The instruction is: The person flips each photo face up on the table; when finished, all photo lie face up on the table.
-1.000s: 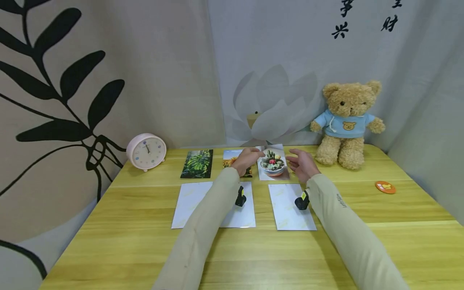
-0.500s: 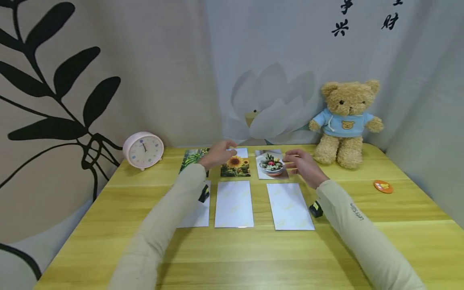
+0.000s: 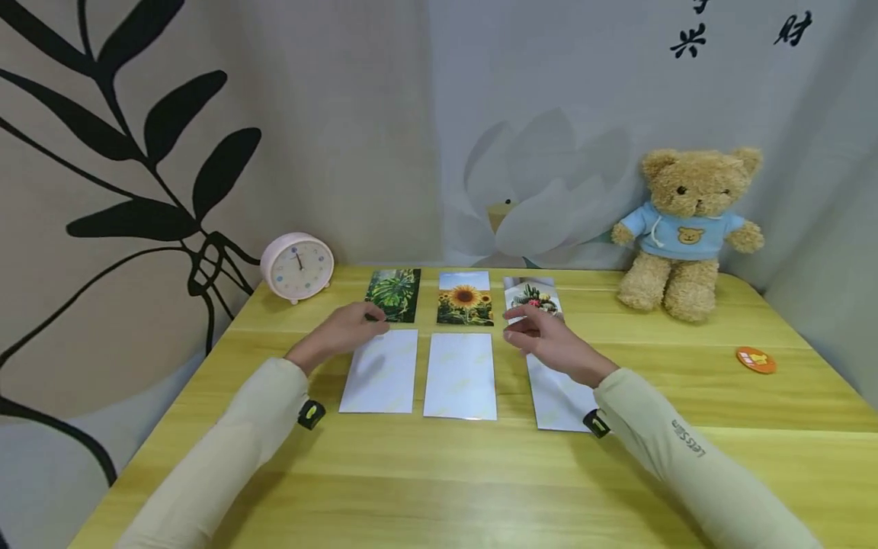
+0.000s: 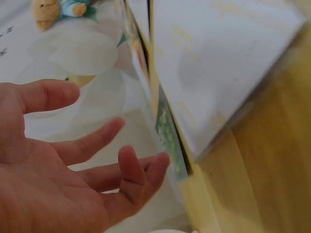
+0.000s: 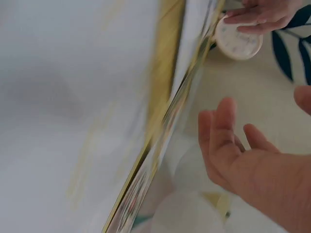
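Note:
My left hand [image 3: 343, 328], holding nothing, hovers with loosely bent fingers above the top corner of the left white card [image 3: 379, 374]. Just behind it lies a photo card of green leaves [image 3: 398, 296]. The sunflower photo card [image 3: 465, 299] is in the middle of the back row, with the middle white card [image 3: 460, 377] in front. My right hand [image 3: 552, 343] is also free of any object, its fingers apart over the right column. It partly hides the cactus-bowl photo card [image 3: 538, 290] and the right white card [image 3: 559, 396]. In the left wrist view the fingers [image 4: 97, 143] are spread.
A pink round clock [image 3: 298, 267] stands at the back left of the wooden table [image 3: 411, 480]. At the back right sits a teddy bear [image 3: 689, 229] in a blue top. An orange disc [image 3: 756, 360] lies on the right side. Behind everything hangs a printed curtain [image 3: 357, 137].
The left hand has swept left from the cactus-bowl card, past the sunflower card, and down toward the left white card. My right hand has come nearer, over the right column. The head view has shifted slightly.

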{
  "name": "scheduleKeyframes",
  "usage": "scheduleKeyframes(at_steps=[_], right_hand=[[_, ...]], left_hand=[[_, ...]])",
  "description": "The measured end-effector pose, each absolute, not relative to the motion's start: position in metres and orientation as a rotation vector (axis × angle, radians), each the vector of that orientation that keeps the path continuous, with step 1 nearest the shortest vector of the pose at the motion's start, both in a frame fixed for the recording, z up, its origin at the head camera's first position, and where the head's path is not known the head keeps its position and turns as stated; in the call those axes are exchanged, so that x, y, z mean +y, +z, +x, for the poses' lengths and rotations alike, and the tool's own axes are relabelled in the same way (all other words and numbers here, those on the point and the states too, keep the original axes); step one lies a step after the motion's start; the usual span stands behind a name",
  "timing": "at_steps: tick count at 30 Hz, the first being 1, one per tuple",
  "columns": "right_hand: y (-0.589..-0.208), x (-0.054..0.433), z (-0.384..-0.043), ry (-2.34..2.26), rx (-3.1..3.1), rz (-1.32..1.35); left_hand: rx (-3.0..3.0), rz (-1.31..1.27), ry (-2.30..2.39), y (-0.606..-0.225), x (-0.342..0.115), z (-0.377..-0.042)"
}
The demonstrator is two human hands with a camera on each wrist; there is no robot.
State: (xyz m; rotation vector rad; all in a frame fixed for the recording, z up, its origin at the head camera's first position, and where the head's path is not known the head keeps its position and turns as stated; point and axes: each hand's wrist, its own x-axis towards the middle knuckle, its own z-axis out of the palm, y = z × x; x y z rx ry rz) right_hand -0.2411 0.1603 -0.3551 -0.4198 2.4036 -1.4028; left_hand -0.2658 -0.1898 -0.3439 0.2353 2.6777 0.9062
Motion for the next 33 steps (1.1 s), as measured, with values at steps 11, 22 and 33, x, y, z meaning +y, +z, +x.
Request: scheduleKeyframes(at_steps=[11,22,33], right_hand=[[-0.360,0.105,-0.218,-1.433,2.097,-0.627],[-0.374,0.045,-0.211,-1.401,2.057,-0.636],[-0.369,0.027,-0.206,-1.289,2.142,-0.613]], left_hand=[[2.431,0.137,1.113,-0.346,-0.221,-0.224],[2.405,0.132,1.221,-0.353,-0.229,-0.202],[2.427,0.107,1.365,-0.356,-0.234,-0.198]])
